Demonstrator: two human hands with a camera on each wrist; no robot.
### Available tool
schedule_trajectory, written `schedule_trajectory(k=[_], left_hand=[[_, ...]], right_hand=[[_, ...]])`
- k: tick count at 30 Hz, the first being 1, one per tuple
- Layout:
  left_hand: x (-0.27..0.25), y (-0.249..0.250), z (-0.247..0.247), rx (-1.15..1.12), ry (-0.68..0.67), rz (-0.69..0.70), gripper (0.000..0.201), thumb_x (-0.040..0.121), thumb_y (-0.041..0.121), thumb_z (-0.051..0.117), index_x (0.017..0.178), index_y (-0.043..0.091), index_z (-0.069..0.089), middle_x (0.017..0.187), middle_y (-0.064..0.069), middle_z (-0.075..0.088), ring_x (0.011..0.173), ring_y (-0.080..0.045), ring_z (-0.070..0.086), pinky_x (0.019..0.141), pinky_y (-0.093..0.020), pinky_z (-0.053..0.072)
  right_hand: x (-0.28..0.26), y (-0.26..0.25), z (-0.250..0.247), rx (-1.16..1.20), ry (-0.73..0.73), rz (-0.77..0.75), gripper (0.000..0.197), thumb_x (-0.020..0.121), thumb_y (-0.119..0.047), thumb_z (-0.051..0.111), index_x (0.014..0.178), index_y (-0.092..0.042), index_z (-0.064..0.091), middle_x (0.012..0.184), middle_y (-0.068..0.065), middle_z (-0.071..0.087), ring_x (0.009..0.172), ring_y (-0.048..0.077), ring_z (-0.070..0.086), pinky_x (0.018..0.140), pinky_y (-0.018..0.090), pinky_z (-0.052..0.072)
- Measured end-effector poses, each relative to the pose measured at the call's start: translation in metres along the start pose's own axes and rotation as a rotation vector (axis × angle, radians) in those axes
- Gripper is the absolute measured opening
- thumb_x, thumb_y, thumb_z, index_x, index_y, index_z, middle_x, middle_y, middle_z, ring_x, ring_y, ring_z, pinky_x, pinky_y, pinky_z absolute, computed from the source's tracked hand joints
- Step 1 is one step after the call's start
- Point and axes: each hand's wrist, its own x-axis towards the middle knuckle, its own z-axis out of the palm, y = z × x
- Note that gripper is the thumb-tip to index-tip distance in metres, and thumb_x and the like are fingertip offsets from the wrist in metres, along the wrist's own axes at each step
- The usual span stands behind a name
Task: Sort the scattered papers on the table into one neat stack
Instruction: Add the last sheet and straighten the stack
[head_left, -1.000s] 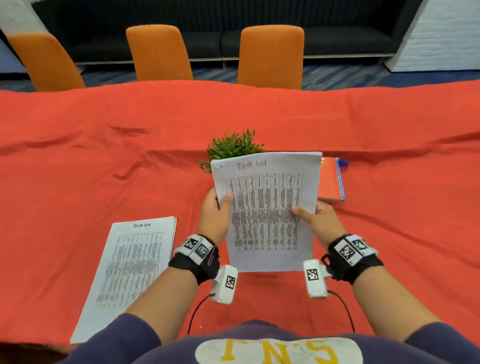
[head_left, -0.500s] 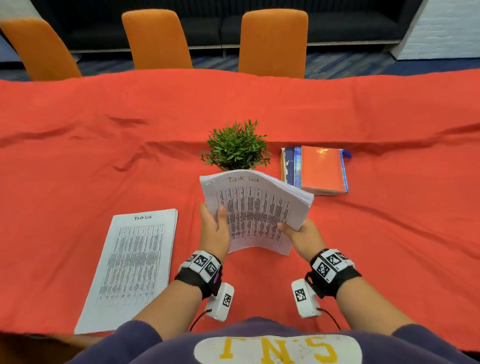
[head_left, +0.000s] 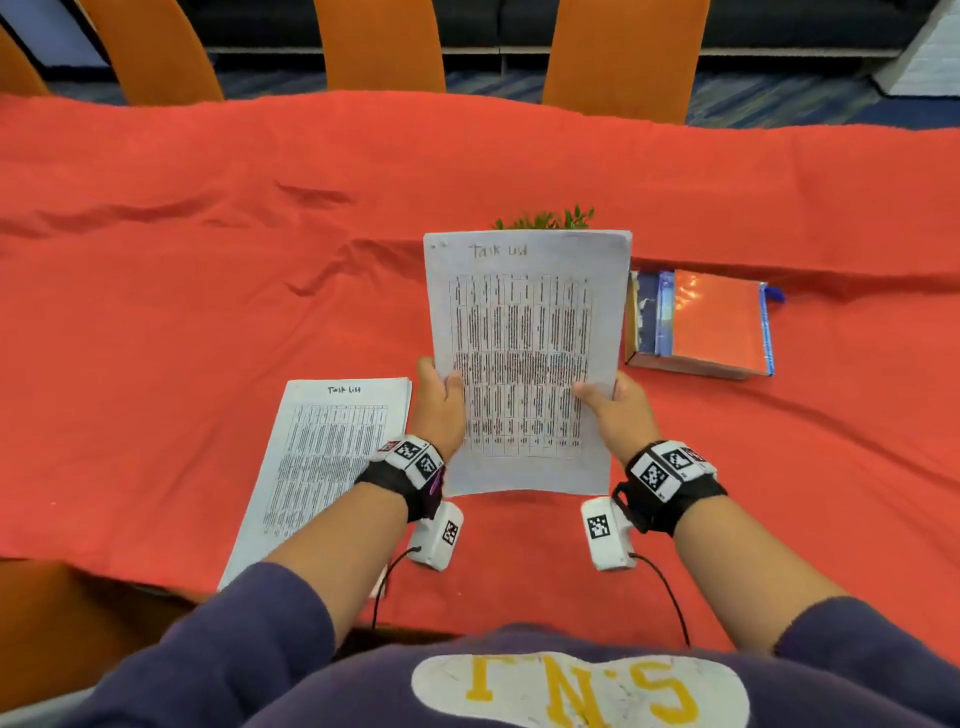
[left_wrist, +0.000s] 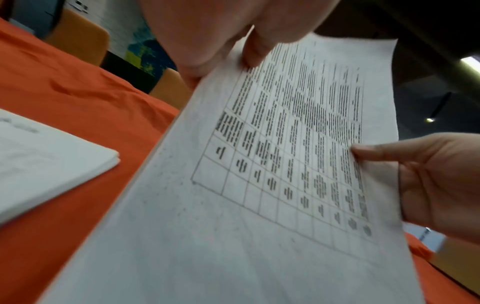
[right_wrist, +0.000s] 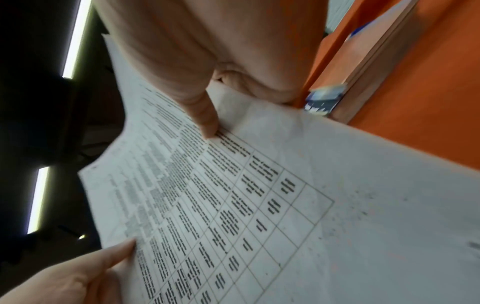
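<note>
Left hand (head_left: 441, 410) and right hand (head_left: 615, 410) each pinch a side edge of the raised paper bundle (head_left: 524, 358); second paper pile (head_left: 322, 457) lies left of left hand.

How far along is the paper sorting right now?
Partly done. One pile of papers already lies flat on the red tablecloth. In hand: the left hand and right hand grip a raised bundle of sheets by its sides, thumbs on the front. Left: bring the bundle and the pile together into one squared stack.
</note>
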Motion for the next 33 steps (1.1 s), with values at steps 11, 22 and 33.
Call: schedule_trajectory(k=[11, 22, 33], left_hand=[[0.038, -0.098, -0.181, 0.223, 0.02, -0.399, 0.02, 0.096, 0.009, 0.04, 0.116, 0.012, 0.04, 0.084, -0.003, 0.051, 0.062, -0.015, 0.046, 0.05, -0.027, 0.034], [0.025, -0.189, -0.207, 0.355, 0.032, -0.523, 0.019, 0.095, 0.007, 0.042, 0.114, 0.007, 0.044, 0.1, -0.012, 0.056, 0.077, -0.024, 0.053, 0.055, -0.029, 0.038], [0.032, -0.198, -0.21, 0.275, 0.028, -0.693, 0.038, 0.092, 0.021, 0.053, 0.123, -0.001, 0.053, 0.116, -0.013, 0.062, 0.1, -0.032, 0.06, 0.082, -0.036, 0.048]], right_hand=[[-0.004, 0.015, 0.193, -0.336, -0.387, 0.175, 0.013, 0.092, -0.01, 0.047, 0.098, -0.001, 0.055, 0.084, 0.01, 0.061, 0.06, 0.015, 0.053, 0.05, 0.025, 0.043], [-0.023, 0.059, 0.253, -0.415, -0.443, 0.4, 0.014, 0.089, -0.01, 0.061, 0.092, -0.008, 0.047, 0.065, 0.01, 0.06, 0.047, 0.018, 0.054, 0.039, 0.025, 0.047], [-0.02, 0.072, 0.266, -0.373, -0.338, 0.465, 0.032, 0.086, -0.014, 0.065, 0.111, -0.002, 0.048, 0.105, 0.012, 0.058, 0.091, 0.024, 0.057, 0.065, 0.031, 0.049]])
